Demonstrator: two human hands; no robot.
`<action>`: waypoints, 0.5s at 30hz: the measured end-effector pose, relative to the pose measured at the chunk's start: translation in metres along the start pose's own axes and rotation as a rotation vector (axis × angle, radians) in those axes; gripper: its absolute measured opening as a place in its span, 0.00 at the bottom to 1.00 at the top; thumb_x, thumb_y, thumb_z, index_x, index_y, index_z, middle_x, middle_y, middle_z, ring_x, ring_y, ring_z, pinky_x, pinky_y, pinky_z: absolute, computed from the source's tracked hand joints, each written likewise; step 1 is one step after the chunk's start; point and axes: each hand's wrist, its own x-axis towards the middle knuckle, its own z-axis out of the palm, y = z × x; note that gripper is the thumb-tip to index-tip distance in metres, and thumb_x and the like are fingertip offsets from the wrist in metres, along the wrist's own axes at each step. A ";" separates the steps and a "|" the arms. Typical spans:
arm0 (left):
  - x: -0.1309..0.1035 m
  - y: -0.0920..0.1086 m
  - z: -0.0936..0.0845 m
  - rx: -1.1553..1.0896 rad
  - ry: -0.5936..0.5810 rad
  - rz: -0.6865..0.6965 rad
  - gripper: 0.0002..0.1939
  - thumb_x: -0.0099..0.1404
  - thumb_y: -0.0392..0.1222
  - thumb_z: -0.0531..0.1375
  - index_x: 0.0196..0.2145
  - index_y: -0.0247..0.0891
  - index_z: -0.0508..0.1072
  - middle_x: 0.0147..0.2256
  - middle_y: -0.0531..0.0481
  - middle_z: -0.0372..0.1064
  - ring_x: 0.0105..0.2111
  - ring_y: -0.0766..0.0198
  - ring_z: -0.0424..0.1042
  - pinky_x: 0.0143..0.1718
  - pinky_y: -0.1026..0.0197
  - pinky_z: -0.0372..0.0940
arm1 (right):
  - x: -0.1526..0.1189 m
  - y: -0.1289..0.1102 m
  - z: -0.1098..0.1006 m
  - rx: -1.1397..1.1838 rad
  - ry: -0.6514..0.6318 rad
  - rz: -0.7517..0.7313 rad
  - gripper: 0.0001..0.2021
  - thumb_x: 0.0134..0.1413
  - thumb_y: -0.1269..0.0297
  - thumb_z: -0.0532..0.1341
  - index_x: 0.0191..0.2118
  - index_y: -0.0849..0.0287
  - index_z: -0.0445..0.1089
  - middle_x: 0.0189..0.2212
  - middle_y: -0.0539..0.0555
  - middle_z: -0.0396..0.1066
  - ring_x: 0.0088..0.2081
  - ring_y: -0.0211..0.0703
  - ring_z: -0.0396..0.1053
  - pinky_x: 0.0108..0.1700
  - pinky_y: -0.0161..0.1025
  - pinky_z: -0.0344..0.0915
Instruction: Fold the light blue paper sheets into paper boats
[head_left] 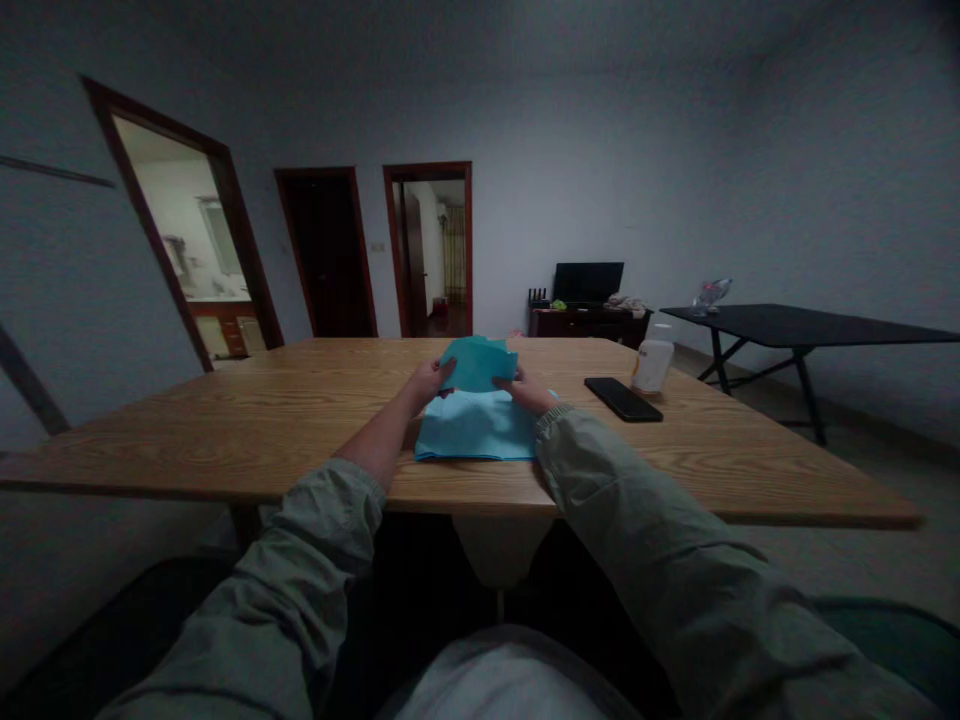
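My left hand (pixel 432 383) and my right hand (pixel 529 388) hold a blue-green sheet (pixel 480 366), perhaps paper or cloth, raised above the table. Its left edge is pinched by my left fingers, its lower right corner by my right thumb and fingers. The top edge of the sheet looks uneven. Beneath it, a flat stack of similar blue sheets (pixel 476 428) lies on the wooden table (pixel 300 425), its far part hidden by the raised sheet and my hands.
Right of the stack lies a black phone (pixel 623 399), with a white bottle (pixel 653 359) standing just behind it. A black folding table (pixel 795 324) is farther right. Against the far wall, a dark cabinet (pixel 581 323) carries a screen (pixel 589 283). The wooden table's front edge is close to my lap.
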 end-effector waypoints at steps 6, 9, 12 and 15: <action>0.000 -0.003 0.008 0.194 -0.093 0.008 0.24 0.55 0.60 0.62 0.35 0.34 0.70 0.26 0.50 0.68 0.22 0.67 0.65 0.24 0.64 0.63 | -0.003 -0.001 -0.002 -0.025 0.027 -0.054 0.11 0.55 0.62 0.57 0.43 0.60 0.67 0.36 0.56 0.73 0.31 0.41 0.70 0.31 0.36 0.67; -0.004 0.004 0.016 0.298 0.001 0.227 0.24 0.55 0.54 0.64 0.43 0.34 0.70 0.38 0.45 0.72 0.32 0.63 0.70 0.33 0.62 0.66 | -0.008 -0.008 -0.006 -0.251 0.167 -0.148 0.08 0.55 0.64 0.57 0.39 0.59 0.69 0.37 0.57 0.74 0.37 0.45 0.71 0.38 0.38 0.67; -0.011 0.016 0.025 0.359 0.028 0.351 0.22 0.61 0.53 0.60 0.47 0.36 0.71 0.41 0.44 0.73 0.38 0.61 0.71 0.39 0.60 0.65 | -0.014 -0.019 -0.003 -0.402 0.244 -0.182 0.07 0.52 0.64 0.59 0.38 0.59 0.69 0.35 0.57 0.73 0.37 0.46 0.70 0.40 0.39 0.65; -0.014 0.025 0.034 0.448 0.096 0.259 0.23 0.67 0.56 0.50 0.37 0.34 0.74 0.29 0.46 0.73 0.31 0.61 0.71 0.35 0.60 0.65 | -0.020 -0.031 0.009 -0.414 0.299 -0.241 0.09 0.49 0.64 0.60 0.38 0.58 0.66 0.32 0.53 0.71 0.33 0.43 0.69 0.37 0.38 0.64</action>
